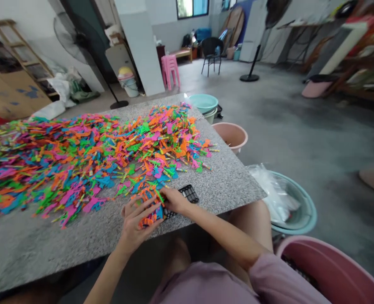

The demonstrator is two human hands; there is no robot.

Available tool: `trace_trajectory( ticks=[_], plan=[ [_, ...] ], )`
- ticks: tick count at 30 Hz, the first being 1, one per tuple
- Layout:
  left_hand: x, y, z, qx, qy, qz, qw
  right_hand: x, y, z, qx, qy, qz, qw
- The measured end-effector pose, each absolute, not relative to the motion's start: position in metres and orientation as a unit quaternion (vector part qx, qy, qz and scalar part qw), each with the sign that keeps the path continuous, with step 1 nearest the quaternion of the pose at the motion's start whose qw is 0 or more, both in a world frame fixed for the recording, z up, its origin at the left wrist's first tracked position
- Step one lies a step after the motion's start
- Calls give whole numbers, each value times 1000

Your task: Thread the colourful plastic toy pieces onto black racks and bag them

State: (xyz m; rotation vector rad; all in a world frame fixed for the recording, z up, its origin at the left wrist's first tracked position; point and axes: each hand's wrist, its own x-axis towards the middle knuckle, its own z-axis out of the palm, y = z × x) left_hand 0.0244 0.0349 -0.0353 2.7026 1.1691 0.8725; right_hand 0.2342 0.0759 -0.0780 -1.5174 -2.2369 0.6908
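Observation:
A black plastic grid tray (189,193) lies at the near edge of the stone table, its left part covered by small orange and blue plastic toy pieces (150,219). My left hand (137,215) rests over these pieces from the left with its fingers stretched apart. From the right, my right hand (174,200) reaches over the tray, fingers closed at a green toy piece (159,196); its fingertips are partly hidden. Just beyond both hands spreads a big heap of bright toy pieces (120,143), many shaped like little toy guns with thin patterned tubes.
The speckled table (225,185) ends in a corner at my right. Beside it on the floor stand a peach basin (242,137), a teal basin (312,211) with clear plastic bags (271,194), and a pink tub (342,257). Pink stools (170,69) and a fan (74,38) are farther back.

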Motion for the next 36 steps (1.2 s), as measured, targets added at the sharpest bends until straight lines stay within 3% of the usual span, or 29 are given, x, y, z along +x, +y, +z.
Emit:
trace_trajectory(
  ticks=[4, 8, 11, 15, 20, 23, 29, 36],
  plan=[
    [25, 36, -18, 903, 358, 237, 20, 321, 84, -72, -706, -660, 144, 216],
    [40, 34, -9, 913, 356, 201, -9, 382, 104, -66, -769, -613, 133, 121],
    [43, 32, -10, 919, 363, 152, 4, 392, 97, -66, -752, -636, 142, 100],
    [37, 30, -11, 922, 370, 102, 54, 369, 62, -69, -749, -624, 164, 150],
    [38, 29, -12, 914, 389, 90, 67, 296, 18, -76, -631, -612, 409, 246],
    [40, 29, -13, 915, 386, 97, 62, 265, 6, -81, -585, -595, 481, 268],
    [41, 28, -10, 917, 380, 99, 75, 257, 4, -85, -574, -596, 486, 283],
    [42, 30, -12, 915, 379, 108, 80, 228, 14, -85, -617, -636, 380, 267]
  ],
)
